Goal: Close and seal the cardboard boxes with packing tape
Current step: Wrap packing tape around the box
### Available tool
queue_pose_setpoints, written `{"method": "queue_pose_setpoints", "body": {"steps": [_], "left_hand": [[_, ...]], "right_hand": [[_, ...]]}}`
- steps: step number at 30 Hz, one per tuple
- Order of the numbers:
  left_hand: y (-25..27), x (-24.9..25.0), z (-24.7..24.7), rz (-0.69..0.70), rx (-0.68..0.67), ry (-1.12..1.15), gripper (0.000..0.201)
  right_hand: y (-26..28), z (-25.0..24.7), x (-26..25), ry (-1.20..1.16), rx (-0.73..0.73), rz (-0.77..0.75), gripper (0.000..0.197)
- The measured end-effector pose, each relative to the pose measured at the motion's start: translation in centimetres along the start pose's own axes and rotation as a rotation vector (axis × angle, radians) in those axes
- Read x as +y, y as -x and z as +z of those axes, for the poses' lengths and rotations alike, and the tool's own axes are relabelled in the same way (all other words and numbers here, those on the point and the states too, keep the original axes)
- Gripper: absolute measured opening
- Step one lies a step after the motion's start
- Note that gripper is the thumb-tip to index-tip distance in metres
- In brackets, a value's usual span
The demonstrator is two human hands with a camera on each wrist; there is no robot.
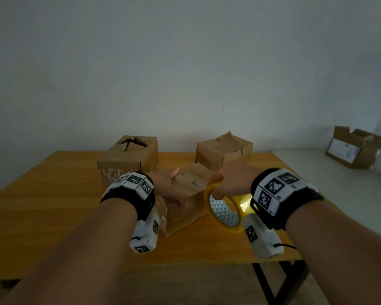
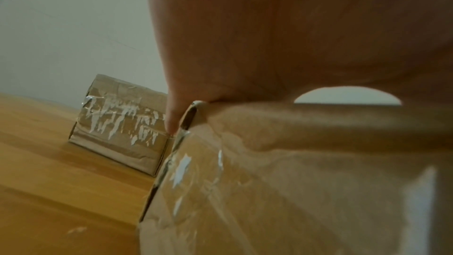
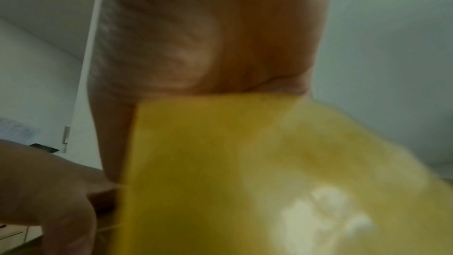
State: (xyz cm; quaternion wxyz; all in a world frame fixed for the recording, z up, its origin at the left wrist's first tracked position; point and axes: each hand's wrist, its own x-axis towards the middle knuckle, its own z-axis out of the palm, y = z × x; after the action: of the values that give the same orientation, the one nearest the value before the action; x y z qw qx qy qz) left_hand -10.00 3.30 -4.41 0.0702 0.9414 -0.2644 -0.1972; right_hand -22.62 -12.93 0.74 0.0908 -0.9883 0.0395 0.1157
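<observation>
A small cardboard box (image 1: 185, 211) (image 2: 294, 181) stands skewed in the middle of the orange wooden table (image 1: 53, 205), with shiny clear tape on its side. My left hand (image 1: 165, 183) (image 2: 294, 36) lies over its closed top, the thumb down the near face and one fingertip down a corner. My right hand (image 1: 231, 181) (image 3: 208, 46) grips a yellow roll of packing tape (image 1: 234, 228) (image 3: 245, 162) just right of the box, level with its top edge. No loose tape strip is visible.
Two more cardboard boxes stand at the back of the table: one on the left (image 1: 128, 157) (image 2: 122, 129) with a torn top, one on the right (image 1: 223, 150) with raised flaps. An open box (image 1: 354, 148) sits on a white surface far right.
</observation>
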Motion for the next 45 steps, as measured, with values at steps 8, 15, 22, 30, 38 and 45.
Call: {"method": "queue_pose_setpoints", "body": {"steps": [8,15,22,30,38,45], "left_hand": [[-1.2,0.9,-1.0,-0.129,0.058,0.101,0.117],[-3.1,2.4,-0.3,-0.210,0.086,0.085,0.098],[-4.6,1.3,0.6,-0.237,0.224,0.042,0.055],[-3.9,1.7,0.8,-0.239,0.127,0.017,0.090],[-4.1,1.6,1.0,-0.206,0.117,0.057,0.124],[-4.7,0.4,1.1,-0.191,0.317,0.125,0.054]], "right_hand": [[-0.4,0.2,0.2,-0.026,-0.003,0.017,0.042],[-0.9,0.2,0.8,-0.053,-0.015,0.016,0.045],[-1.5,0.4,0.9,-0.029,-0.029,-0.003,0.049],[-1.5,0.4,0.9,-0.044,-0.031,-0.010,0.049],[-1.6,0.5,1.0,-0.080,-0.027,0.003,0.050],[-1.6,0.7,1.1,-0.101,-0.026,-0.010,0.048]]}}
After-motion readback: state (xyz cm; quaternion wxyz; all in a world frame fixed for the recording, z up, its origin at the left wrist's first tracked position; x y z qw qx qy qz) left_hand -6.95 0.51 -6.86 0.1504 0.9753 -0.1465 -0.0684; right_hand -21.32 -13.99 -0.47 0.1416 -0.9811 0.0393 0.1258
